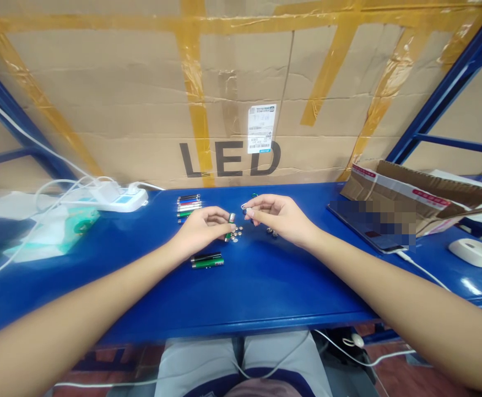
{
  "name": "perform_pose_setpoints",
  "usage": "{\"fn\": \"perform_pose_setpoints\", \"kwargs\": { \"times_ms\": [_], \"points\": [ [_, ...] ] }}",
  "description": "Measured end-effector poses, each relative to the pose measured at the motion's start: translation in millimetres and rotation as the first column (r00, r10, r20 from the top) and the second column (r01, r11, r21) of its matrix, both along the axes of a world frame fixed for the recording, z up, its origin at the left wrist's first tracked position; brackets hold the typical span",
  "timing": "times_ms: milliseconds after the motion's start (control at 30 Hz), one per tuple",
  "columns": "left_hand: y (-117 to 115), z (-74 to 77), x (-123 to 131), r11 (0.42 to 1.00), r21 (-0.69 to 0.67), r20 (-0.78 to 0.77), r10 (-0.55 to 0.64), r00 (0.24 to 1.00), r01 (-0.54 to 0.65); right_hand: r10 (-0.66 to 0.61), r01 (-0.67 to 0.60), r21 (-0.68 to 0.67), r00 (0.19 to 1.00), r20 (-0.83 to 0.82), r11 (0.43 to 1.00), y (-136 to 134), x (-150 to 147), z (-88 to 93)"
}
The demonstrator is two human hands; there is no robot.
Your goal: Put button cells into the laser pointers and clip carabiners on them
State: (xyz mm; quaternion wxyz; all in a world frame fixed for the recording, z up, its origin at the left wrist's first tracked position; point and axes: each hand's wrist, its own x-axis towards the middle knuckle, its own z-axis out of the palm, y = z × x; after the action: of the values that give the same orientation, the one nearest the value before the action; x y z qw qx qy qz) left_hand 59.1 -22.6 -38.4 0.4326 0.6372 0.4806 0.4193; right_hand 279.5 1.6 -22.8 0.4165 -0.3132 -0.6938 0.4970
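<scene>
My left hand [207, 227] is closed around a short green metal tube [228, 236], held upright between thumb and fingers. Its upper end looks silvery. Across from it, my right hand [282, 216] pinches a small dark piece [249, 212] with a pale loop on it; its exact kind is too small to make out. Several shiny button cells [235, 240] lie on the table between the hands. More small round silvery pieces [272, 232] rest below my right hand. Nearer to me, a black tube [206, 257] and a green tube [208, 264] lie side by side.
Several coloured pen-like tubes [188, 205] lie in a row on the blue table [274, 298]. At left are a white power strip [127, 199] and a tissue pack [65, 234]. A phone [360, 226], open carton [414, 193] and white device [476, 252] stand right.
</scene>
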Motion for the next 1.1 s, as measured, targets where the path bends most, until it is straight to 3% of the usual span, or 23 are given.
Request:
{"fn": "perform_pose_setpoints", "kwargs": {
  "times_ms": [67,133,233,400,533,700,767,933,1033,1100],
  "points": [
    [2.0,-0.5,-1.2,0.999,-0.014,-0.028,0.029,0.999,-0.030,0.003,-0.003,0.020,1.000,0.000,1.000,0.9,-0.1,-2.2],
    [2.4,-0.4,-1.8,0.996,0.093,-0.043,0.001,0.999,0.003,0.011,-0.010,0.068,1.000,-0.013,0.998,1.1,-0.4,-3.8],
    [0.0,-0.2,-0.8,0.975,0.186,-0.002,-0.120,0.993,0.118,0.042,-0.043,0.166,0.999,0.007,0.985,-1.6,-1.1,-3.6],
    [-3.9,-2.9,2.3,0.950,0.193,0.118,-0.272,0.955,0.247,0.110,-0.130,0.327,0.991,0.079,0.936,-9.6,-3.2,0.0],
    [-3.9,-4.3,2.9,0.944,0.183,0.132,-0.299,0.945,0.273,0.134,-0.176,0.405,0.982,0.130,0.897,-11.1,-3.7,-0.3],
    [-4.8,-2.1,3.9,0.951,0.187,0.124,-0.271,0.954,0.246,0.073,-0.133,0.437,0.986,0.151,0.890,-10.0,-1.4,-3.6],
    [-5.0,-1.7,4.0,0.954,0.191,0.119,-0.254,0.960,0.229,0.023,-0.104,0.523,0.987,0.160,0.846,-10.6,-0.4,-3.4],
    [-4.3,-3.1,3.0,0.956,0.187,0.128,-0.253,0.959,0.228,-0.065,-0.116,0.748,0.976,0.208,0.653,-14.9,-0.4,1.5],
    [-4.5,-3.1,3.6,0.960,0.167,0.112,-0.246,0.963,0.226,-0.067,-0.163,0.775,0.964,0.256,0.611,-15.9,-0.1,3.2],
    [-4.3,-2.5,4.4,0.964,0.172,0.089,-0.220,0.972,0.202,-0.095,-0.141,0.774,0.963,0.251,0.618,-14.2,0.9,2.5]
  ]
}}
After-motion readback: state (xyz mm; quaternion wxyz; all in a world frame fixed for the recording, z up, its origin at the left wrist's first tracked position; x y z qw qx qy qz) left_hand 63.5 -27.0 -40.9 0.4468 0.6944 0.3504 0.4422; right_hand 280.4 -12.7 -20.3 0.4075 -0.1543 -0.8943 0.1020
